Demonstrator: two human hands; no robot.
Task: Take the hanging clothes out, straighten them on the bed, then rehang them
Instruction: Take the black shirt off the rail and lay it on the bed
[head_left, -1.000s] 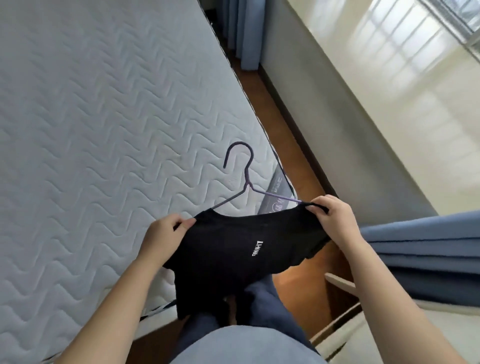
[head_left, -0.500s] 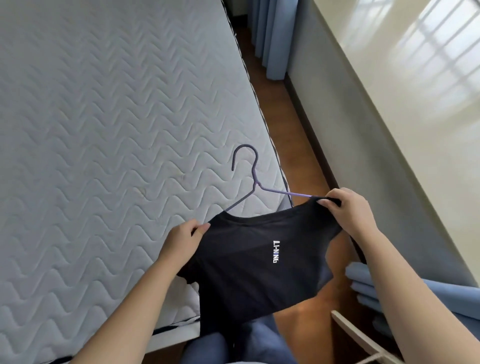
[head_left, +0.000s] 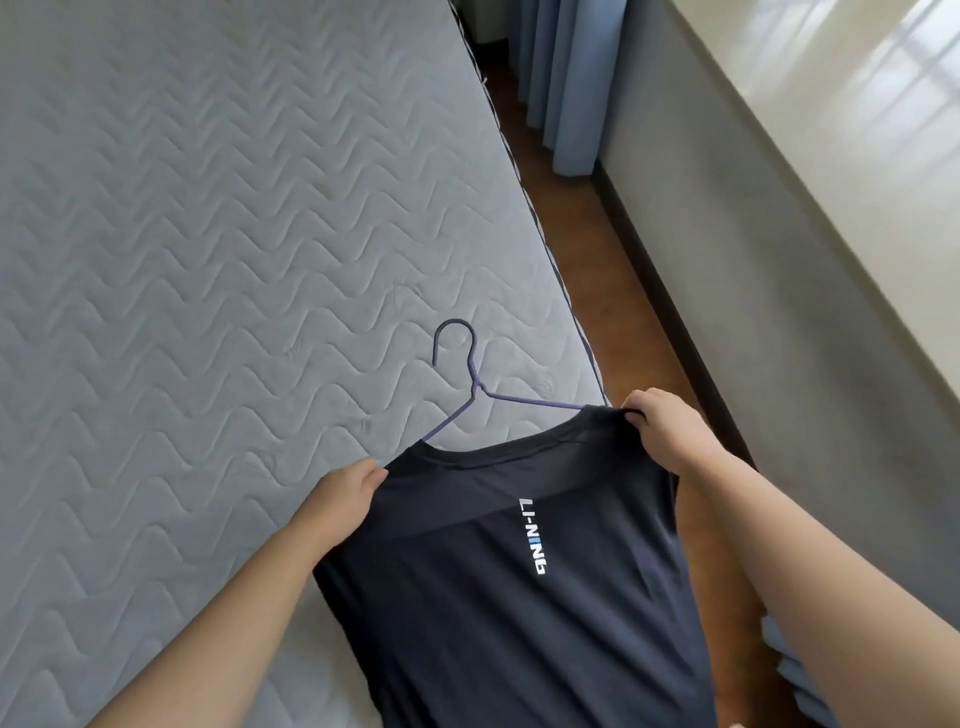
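Observation:
A dark navy shirt (head_left: 519, 613) with a white logo hangs on a purple wire hanger (head_left: 470, 379), held in the air over the near corner of the bed. My left hand (head_left: 343, 499) pinches the shirt's left shoulder. My right hand (head_left: 662, 431) grips the right shoulder together with the hanger's end. The hanger's hook and neck stick out above the collar, over the grey quilted mattress (head_left: 208, 260). The shirt's lower part runs out of the bottom of the view.
A strip of brown wooden floor (head_left: 587, 260) runs between the mattress edge and a grey wall (head_left: 779, 312). Blue curtains (head_left: 561, 78) hang at the far end of that strip. More blue fabric (head_left: 800, 670) shows at the lower right.
Both hands have carried the shirt and hanger forward and up over the bed corner, and the shirt now hangs longer and flatter. The view has tilted up.

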